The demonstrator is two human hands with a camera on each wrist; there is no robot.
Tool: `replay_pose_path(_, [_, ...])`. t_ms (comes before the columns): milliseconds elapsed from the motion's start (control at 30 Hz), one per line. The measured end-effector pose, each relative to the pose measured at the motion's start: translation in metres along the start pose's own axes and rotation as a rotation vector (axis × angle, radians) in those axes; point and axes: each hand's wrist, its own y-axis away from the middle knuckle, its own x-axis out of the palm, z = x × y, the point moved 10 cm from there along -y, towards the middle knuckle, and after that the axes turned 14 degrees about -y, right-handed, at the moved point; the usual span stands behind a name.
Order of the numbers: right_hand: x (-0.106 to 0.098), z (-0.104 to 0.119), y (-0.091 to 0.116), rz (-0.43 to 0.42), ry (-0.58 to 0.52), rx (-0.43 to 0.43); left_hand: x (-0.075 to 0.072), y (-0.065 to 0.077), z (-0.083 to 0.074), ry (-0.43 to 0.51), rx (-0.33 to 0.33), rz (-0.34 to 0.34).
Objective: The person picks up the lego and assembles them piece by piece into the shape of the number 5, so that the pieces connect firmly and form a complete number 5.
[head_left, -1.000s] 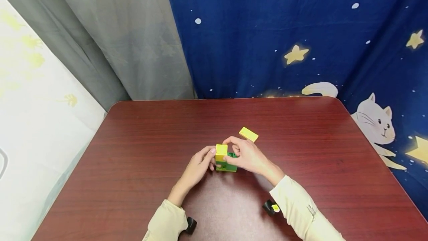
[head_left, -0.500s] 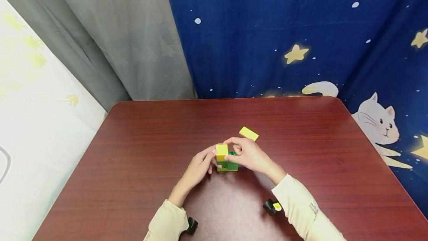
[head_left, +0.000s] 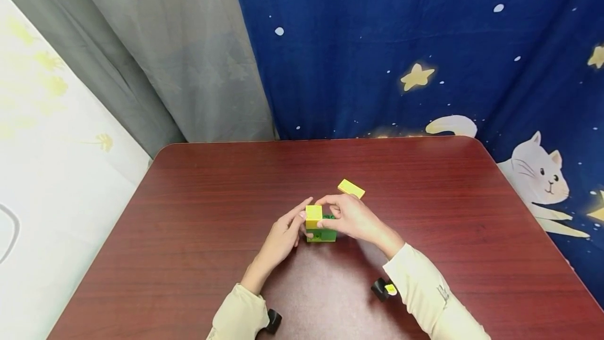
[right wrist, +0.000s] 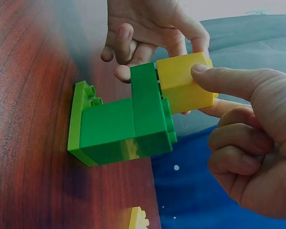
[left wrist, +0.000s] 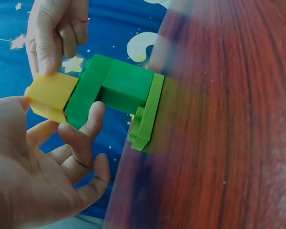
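A yellow toy brick (head_left: pixel 313 215) sits at the top of a small stack, with a narrow dark gap between it and the green brick (right wrist: pixel 145 100) below. Another green brick (right wrist: pixel 107 124) and a light green base plate (right wrist: pixel 77 119) form the lower part on the table. My right hand (head_left: pixel 355 216) pinches the yellow brick between thumb and index finger, the other fingers curled in. My left hand (head_left: pixel 281 232) lies at the stack's left side. Its thumb touches the yellow brick, the index finger extends along it, and another fingertip is at the upper green brick in the left wrist view.
A flat yellow piece (head_left: pixel 351 189) with studs lies on the reddish-brown table (head_left: pixel 226 182) beyond my right hand. Black wrist cameras show beside both sleeves. Grey and blue curtains (head_left: pixel 358 56) hang behind the table's far edge.
My left index finger has straightened and now points past the yellow brick's far side. The stack has shifted very slightly right; my right hand keeps its pinch.
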Motion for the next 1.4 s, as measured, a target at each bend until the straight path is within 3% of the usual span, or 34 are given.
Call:
replay_pose_path(300, [0.001,0.004,-0.004,0.018,0.027,-0.002,-0.002,0.001,-0.005,-0.019,0.016,0.016])
replay_pose_path(533, [0.003,0.005,-0.004,0.019,0.008,-0.011,0.011,-0.009,0.027,-0.001,0.02,0.01])
replay_pose_path(633, [0.003,0.004,-0.003,0.01,0.002,-0.008,0.012,-0.009,0.031,-0.012,0.026,-0.002])
replay_pose_path(1033, [0.003,0.0,0.002,-0.013,-0.053,0.035,0.01,-0.006,0.028,-0.061,0.023,-0.052])
replay_pose_path(1400, [0.004,0.0,0.006,0.013,-0.097,0.065,0.011,-0.002,0.025,-0.077,0.013,-0.04])
